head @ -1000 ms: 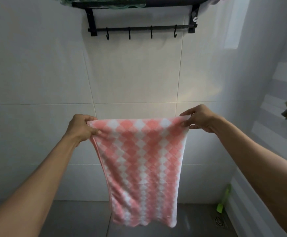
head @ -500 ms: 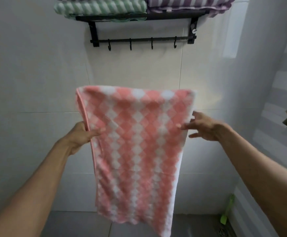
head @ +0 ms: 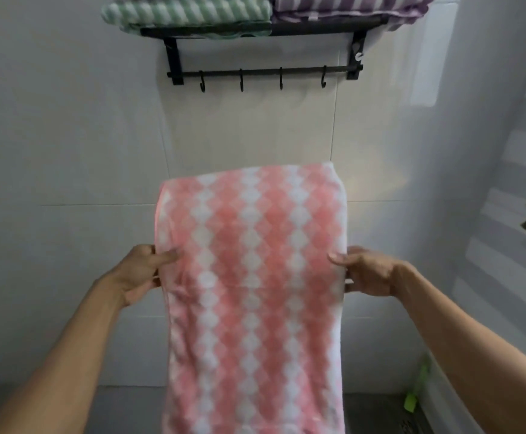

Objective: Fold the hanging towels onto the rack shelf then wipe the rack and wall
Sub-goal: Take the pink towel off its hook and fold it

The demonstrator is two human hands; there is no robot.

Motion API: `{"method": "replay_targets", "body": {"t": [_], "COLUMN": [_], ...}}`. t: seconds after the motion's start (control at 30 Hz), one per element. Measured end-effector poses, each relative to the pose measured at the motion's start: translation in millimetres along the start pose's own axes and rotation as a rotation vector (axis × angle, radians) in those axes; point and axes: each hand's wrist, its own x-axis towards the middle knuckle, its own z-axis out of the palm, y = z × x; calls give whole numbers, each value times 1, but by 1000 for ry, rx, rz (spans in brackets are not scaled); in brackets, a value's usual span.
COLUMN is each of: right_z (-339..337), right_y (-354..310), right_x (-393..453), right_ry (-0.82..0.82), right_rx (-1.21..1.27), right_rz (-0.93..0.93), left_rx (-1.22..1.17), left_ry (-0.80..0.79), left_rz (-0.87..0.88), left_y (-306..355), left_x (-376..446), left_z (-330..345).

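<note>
Folding the pink checked towel (head: pixel 252 277) in mid-air below the rack (head: pixel 264 51): left hand (head: pixel 139 274) and right hand (head: pixel 368 272) each pinch one side edge, the top flap arched above them. Keep both grips level and edges aligned before doubling. Green towel (head: pixel 186 14) and purple towel (head: pixel 349 7) already occupy the shelf.

Both bare forearms reach forward and up. The left hand (head: pixel 141 272) and right hand (head: pixel 369 272) are level, well apart, each pinching with its thumb over curled fingers.
</note>
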Motion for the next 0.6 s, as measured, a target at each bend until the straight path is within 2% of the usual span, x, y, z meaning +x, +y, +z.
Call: {"method": "replay_targets", "body": {"t": [0.07,0.13,0.23,0.3,0.37,0.43,0.6], "right_z": [7,11,6,5,7,8,8], "right_y": [26,36,29,26,25,23,-1], "right_x": [-2,2,10,8,5,5,14], "right_ry": [-85,-12,104,100,108,144,321], "right_rx": [-89,-22,165,166,123,134,126], "right_rz": [84,46,-14,-2,-3,-26,-59], "left_rx": [35,-80,-211,-99,-10,-21,-111], "left_ry": [41,103,14,-10,62,154,367], "left_rz": [-73,-91,-38,-55,-112,-125,-37], "left_y": [-26,-35,-19,-20,-30,-33,-10], "left_x": [-4,-1,6,0,-2,1,9], "left_z": [2,-1,-13,-9,-8,-7,2]}}
